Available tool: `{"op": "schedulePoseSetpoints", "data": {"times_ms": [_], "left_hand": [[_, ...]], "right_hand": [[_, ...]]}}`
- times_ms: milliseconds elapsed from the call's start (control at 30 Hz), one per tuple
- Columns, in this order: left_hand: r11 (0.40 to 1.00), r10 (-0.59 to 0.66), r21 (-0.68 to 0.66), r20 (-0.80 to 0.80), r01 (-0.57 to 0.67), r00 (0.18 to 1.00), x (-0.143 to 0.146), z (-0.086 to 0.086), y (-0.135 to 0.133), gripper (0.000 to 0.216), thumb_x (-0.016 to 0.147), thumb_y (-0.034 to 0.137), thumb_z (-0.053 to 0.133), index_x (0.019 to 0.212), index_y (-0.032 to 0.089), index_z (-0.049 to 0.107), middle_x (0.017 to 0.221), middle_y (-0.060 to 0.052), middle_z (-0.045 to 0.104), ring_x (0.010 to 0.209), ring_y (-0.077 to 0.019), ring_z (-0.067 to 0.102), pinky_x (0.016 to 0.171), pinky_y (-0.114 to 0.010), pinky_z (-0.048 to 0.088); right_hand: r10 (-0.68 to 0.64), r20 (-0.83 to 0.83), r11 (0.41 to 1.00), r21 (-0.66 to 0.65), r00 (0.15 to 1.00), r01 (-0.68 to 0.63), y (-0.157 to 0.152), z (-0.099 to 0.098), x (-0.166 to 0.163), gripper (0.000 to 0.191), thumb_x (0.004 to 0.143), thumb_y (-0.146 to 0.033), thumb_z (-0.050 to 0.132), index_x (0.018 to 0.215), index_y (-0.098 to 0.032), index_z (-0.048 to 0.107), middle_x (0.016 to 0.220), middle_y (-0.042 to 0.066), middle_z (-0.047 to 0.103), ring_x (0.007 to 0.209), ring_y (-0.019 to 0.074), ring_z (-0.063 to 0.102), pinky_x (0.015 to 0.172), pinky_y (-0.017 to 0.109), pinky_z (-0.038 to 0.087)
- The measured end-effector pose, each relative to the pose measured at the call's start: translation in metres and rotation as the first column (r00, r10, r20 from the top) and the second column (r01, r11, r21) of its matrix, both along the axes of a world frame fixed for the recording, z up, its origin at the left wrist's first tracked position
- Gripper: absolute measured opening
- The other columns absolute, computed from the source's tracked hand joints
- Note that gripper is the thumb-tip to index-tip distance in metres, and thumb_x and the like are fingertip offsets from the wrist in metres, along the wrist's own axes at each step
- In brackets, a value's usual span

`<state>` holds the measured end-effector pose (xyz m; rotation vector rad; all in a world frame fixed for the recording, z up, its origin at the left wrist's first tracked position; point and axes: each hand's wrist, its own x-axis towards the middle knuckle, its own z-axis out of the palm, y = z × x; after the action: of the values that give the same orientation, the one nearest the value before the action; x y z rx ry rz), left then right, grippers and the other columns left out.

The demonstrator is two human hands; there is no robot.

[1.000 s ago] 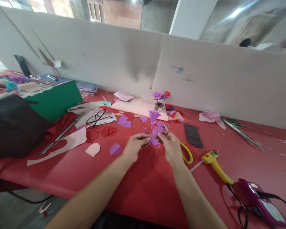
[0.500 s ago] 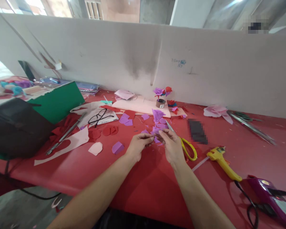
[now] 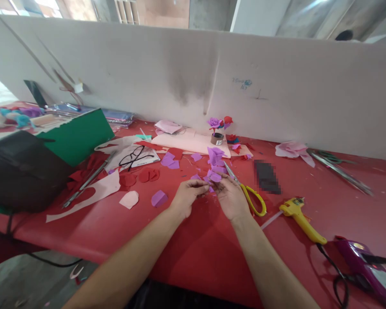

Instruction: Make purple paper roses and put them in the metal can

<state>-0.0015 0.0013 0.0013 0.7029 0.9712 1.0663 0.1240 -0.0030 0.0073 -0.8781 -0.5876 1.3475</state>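
Observation:
My left hand [image 3: 189,196] is closed in a pinch, its fingertips meeting the lower edge of a purple petal [image 3: 215,176] that looks like foam or crepe paper. My right hand [image 3: 230,196] grips the same petal from the right, fingers curled and partly hidden. Just beyond lie more purple pieces, among them a ruffled purple flower [image 3: 215,155]. Beside my right hand rest yellow-handled scissors [image 3: 256,201], blades pointing at the petals. A loose purple petal [image 3: 159,198] and a pale pink petal [image 3: 129,200] lie left of my left hand.
A yellow glue gun [image 3: 300,219] with a cord lies at right, near a purple device [image 3: 368,268]. Behind stands a small brown pot [image 3: 217,138] with paper flowers. Glasses [image 3: 136,158], red petals [image 3: 149,175] and a black bag [image 3: 22,171] are at left.
My right hand has turned slightly and its fingers have opened out around the petal, which now shows more. My left hand keeps almost the same place.

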Motion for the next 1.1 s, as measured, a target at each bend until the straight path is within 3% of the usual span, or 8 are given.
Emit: {"op": "schedulePoseSetpoints", "data": {"times_ms": [333,700,1100], "left_hand": [[0.999,-0.016,0.045,-0.058,0.018,0.998,0.001,0.0,-0.001,0.016,0.05,0.019,0.079,0.063,0.015,0.071,0.062,-0.002,0.065,0.058,-0.01,0.054,0.063,-0.025,0.041],[0.996,-0.014,0.081,-0.103,0.022,0.995,0.002,0.0,-0.002,0.012,0.053,0.018,0.075,0.063,0.014,0.07,0.06,0.0,0.063,0.057,-0.0098,0.053,0.063,-0.025,0.042],[0.988,-0.026,0.149,-0.161,0.05,0.987,0.006,0.001,-0.006,0.005,0.058,0.014,0.07,0.063,0.015,0.069,0.06,0.001,0.063,0.058,-0.0107,0.054,0.066,-0.027,0.044]], "right_hand": [[0.058,-0.047,0.997,-0.038,0.997,-0.06,0.001,-0.003,0.002,0.023,0.049,-0.019,0.084,0.066,-0.022,0.07,0.071,-0.002,0.072,0.068,0.0114,0.062,0.068,0.024,0.049],[0.079,0.017,0.995,-0.064,0.997,-0.078,0.003,-0.009,0.007,0.026,0.045,-0.024,0.088,0.062,-0.021,0.069,0.064,-0.003,0.068,0.062,0.0097,0.057,0.065,0.024,0.044],[0.115,0.18,0.991,0.04,0.977,-0.124,0.003,-0.013,0.007,0.023,0.058,-0.035,0.082,0.064,-0.021,0.065,0.063,-0.004,0.061,0.061,0.0103,0.052,0.066,0.027,0.043]]}}
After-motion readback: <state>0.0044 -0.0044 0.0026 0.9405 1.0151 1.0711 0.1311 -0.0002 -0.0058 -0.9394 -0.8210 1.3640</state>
